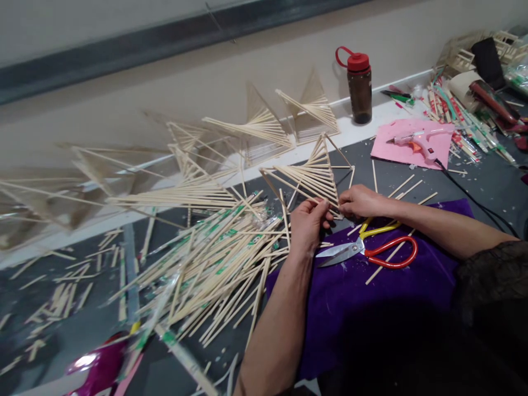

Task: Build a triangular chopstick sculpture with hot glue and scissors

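Observation:
Both my hands are at the near corner of a twisted lattice (310, 175) built from thin wooden sticks. My left hand (308, 220) pinches the lowest sticks between thumb and fingers. Just to its right, the closed fingers of my right hand (358, 201) grip the same corner; their tips are partly hidden. Close below my hands, scissors (355, 248) with one red and one yellow handle lie spread on a purple cloth (371, 297). Several loose sticks (404, 187) lie around my right forearm.
A big heap of sticks (223, 269) and wrappers lies left of my left arm. More stick lattices (193, 192) stand along the wall. A pink glue gun (421, 142) rests on a pink pad (383, 151), its black cord (474, 192) trailing right. A bottle (359, 91) stands behind.

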The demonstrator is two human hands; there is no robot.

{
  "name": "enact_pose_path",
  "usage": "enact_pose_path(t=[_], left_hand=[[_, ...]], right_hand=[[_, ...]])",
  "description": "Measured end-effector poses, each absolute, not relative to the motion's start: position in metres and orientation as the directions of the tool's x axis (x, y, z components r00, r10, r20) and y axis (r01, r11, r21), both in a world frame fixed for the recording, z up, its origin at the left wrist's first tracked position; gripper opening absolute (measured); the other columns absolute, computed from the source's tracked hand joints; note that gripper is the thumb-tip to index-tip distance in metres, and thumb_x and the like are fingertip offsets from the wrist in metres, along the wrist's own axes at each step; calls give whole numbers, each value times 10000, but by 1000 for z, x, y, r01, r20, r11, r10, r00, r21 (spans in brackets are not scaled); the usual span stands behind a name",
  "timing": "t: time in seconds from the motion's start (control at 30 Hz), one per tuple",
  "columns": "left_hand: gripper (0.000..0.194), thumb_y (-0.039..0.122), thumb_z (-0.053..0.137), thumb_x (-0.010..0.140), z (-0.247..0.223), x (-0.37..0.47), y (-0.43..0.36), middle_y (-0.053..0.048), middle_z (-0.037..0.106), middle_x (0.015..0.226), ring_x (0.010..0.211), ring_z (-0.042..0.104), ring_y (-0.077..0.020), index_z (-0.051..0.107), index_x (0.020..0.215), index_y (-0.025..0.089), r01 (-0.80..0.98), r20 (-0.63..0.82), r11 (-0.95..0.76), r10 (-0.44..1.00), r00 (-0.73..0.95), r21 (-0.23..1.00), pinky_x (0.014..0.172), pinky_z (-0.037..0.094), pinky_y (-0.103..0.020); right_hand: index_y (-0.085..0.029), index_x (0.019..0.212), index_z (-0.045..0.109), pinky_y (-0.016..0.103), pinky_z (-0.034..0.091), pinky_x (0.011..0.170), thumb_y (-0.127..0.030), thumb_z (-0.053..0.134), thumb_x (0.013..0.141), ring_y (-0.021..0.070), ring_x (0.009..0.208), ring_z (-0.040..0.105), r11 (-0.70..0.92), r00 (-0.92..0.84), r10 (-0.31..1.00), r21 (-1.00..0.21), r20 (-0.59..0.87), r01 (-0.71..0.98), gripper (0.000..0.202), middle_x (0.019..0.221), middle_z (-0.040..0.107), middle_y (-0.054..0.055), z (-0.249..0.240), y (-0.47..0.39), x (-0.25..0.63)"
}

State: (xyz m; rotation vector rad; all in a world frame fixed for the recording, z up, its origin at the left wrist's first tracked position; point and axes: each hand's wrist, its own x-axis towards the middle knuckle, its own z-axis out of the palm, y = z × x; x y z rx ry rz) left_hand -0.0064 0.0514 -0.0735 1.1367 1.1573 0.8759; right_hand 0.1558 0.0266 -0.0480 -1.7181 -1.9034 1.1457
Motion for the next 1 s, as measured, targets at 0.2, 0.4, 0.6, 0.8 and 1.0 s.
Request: enact_pose_path(t=[0.2,0.4,0.6,0.8,1.0], left_hand=[[291,344,740,616,-74,-6,51,33,598,488,340,448,-60,582,756,144,31,-232,231,949,213,972,358,297,-165],[289,352,739,609,-75,-5,50,37,587,489,348,454,-59,586,744,147,24,-225,225,954,200,974,361,300,-162],[281,350,740,611,-74,-6,50,38,584,480,342,442,-53,595,737,144,20,-222,223,952,212,975,356,287,-159],[275,348,738,611,-74,-6,51,29,599,503,357,459,-53,597,732,146,18,-218,219,952,217,976,361,302,-154],[293,360,740,617,-74,-5,50,31,597,491,341,450,-54,591,745,142,23,-220,220,951,217,975,352,297,-155]], right_hand=[[-94,769,695,184,348,560,-113,524,851,59,527,516,-41,-216,942,-728,-256,684,190,606,604,-9,-48,27,155],[-79,814,707,177,362,532,-103,523,838,61,518,522,-69,-216,939,-763,-268,643,187,633,614,5,-49,26,156],[-91,915,739,175,356,543,-97,591,782,65,552,530,-37,-240,938,-759,-251,650,199,641,614,-13,-49,26,160],[-85,828,725,180,345,555,-110,556,826,64,554,528,-30,-226,944,-746,-240,666,171,627,616,-4,-49,28,156],[-80,786,698,183,334,545,-101,520,852,60,528,501,-22,-230,944,-739,-237,673,191,587,567,-12,-49,27,154]])
